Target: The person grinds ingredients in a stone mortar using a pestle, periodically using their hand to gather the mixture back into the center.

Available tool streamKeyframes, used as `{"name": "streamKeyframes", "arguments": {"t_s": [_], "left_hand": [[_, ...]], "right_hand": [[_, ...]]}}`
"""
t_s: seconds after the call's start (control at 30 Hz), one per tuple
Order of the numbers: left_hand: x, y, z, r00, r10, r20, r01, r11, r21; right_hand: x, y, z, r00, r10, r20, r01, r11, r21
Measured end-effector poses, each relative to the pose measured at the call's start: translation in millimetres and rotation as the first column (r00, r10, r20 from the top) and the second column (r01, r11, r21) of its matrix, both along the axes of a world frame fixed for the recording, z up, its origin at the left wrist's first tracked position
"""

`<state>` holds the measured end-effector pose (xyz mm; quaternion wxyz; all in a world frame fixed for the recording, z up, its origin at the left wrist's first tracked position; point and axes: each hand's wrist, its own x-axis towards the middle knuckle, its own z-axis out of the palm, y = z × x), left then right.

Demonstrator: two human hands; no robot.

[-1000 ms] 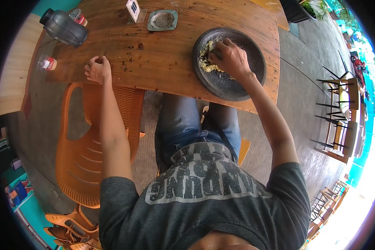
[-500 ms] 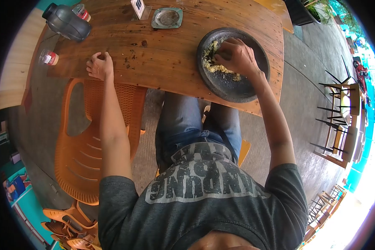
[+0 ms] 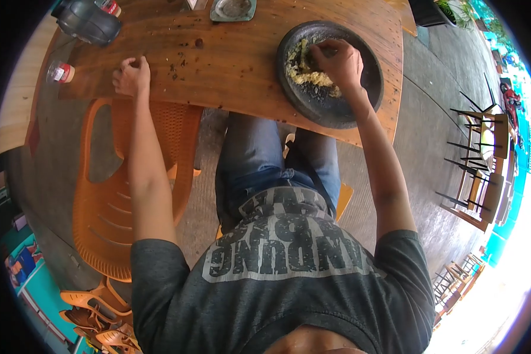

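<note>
On the right of the table lies a round dark stone plate (image 3: 354, 112) with a raised rim. Yellowish crumbly food (image 3: 307, 77) is spread over its left half, with a greenish streak near the fingertips. My right hand (image 3: 343, 64) is over the plate with fingers curled and drawn toward the thumb at the food; what sits between the fingertips is hidden. My left hand (image 3: 131, 76) rests near the table's front edge at the left, fingers loosely curled in, with nothing visible in it. A plastic cup (image 3: 62, 72) with a red-and-white label lies to its left.
A dark bottle (image 3: 87, 25) and another cup (image 3: 109, 6) are at the table's far left. A square ashtray (image 3: 232, 9) sits at the far edge of the wooden table (image 3: 230, 65). An orange plastic chair (image 3: 103, 221) stands left of my legs.
The view has tilted, so the table and its things sit higher in the picture. My right fingertips have shifted slightly toward the far side of the plate. My left hand stays near the table edge.
</note>
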<state>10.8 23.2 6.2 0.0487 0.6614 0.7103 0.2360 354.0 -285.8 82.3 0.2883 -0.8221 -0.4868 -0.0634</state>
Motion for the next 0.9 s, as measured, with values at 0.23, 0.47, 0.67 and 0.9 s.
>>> {"name": "streamKeyframes", "arguments": {"t_s": [0.23,0.47,0.67,0.9], "left_hand": [[-32.9,36.2,-21.5,0.988,0.150,-0.044,-0.144,0.982,0.126],[-31.2,43.0,-27.2,0.978,0.172,-0.120,-0.153,0.976,0.154],[-26.7,46.8,-29.7,0.976,0.199,-0.093,-0.186,0.974,0.129],[-6.4,34.4,-11.5,0.933,0.270,-0.239,-0.268,0.963,0.041]], "right_hand": [[24.8,15.9,0.4,0.995,-0.040,-0.094,0.031,0.995,-0.099],[-24.5,-1.1,-17.3,0.945,-0.050,0.324,0.005,0.990,0.138],[48.4,12.5,-5.7,0.947,-0.055,-0.318,0.027,0.996,-0.090],[3.8,14.8,16.1,0.961,-0.161,-0.224,0.133,0.982,-0.134]]}}
